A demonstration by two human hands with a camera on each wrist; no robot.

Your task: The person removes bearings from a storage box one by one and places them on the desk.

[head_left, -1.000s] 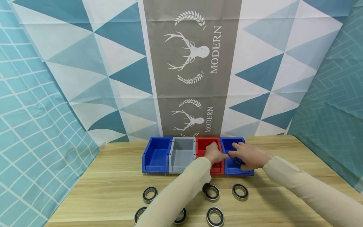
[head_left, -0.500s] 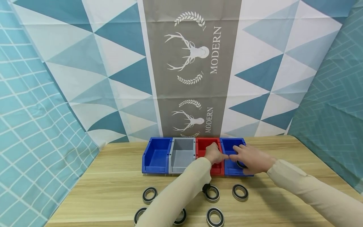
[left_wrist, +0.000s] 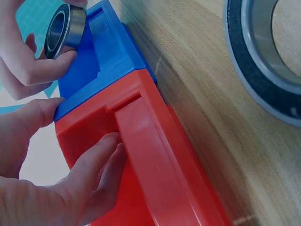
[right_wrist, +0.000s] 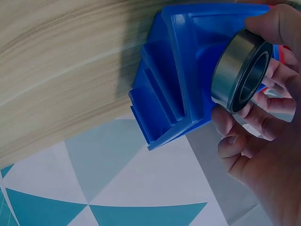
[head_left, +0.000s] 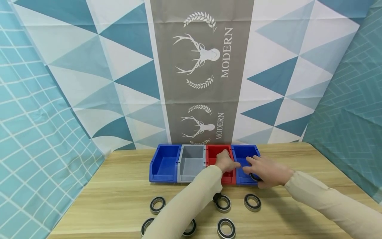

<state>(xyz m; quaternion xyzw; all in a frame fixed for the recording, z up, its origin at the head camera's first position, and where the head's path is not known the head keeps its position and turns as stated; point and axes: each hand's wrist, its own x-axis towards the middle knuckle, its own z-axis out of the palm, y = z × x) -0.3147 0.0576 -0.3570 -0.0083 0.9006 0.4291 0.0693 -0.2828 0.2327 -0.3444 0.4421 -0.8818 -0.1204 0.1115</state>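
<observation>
My right hand [head_left: 270, 171] holds a ball bearing [right_wrist: 235, 70] with black seals at the front of the right-hand blue bin [head_left: 245, 181]. In the right wrist view the thumb and fingers pinch the bearing's steel outer ring, and the bearing is tilted. My left hand [head_left: 225, 161] reaches into the red bin [left_wrist: 160, 160] beside it. Its thumb [left_wrist: 40, 113] lies at the rim where the red and blue bins meet, while the fingers [left_wrist: 96, 157] are inside the red bin, apart from the thumb.
A grey bin [head_left: 192, 166] and another blue bin [head_left: 165, 166] complete the row to the left. Several more bearings lie on the wooden table [head_left: 119, 199] in front, including one bearing [head_left: 252, 202] at the right. Some are partly behind the left sleeve [head_left: 186, 202]. Patterned cloth [head_left: 203, 83] hangs behind.
My right hand, with the bearing in it, has shifted slightly to the right and nearer to me over the blue bin. The left hand stays where it was.
</observation>
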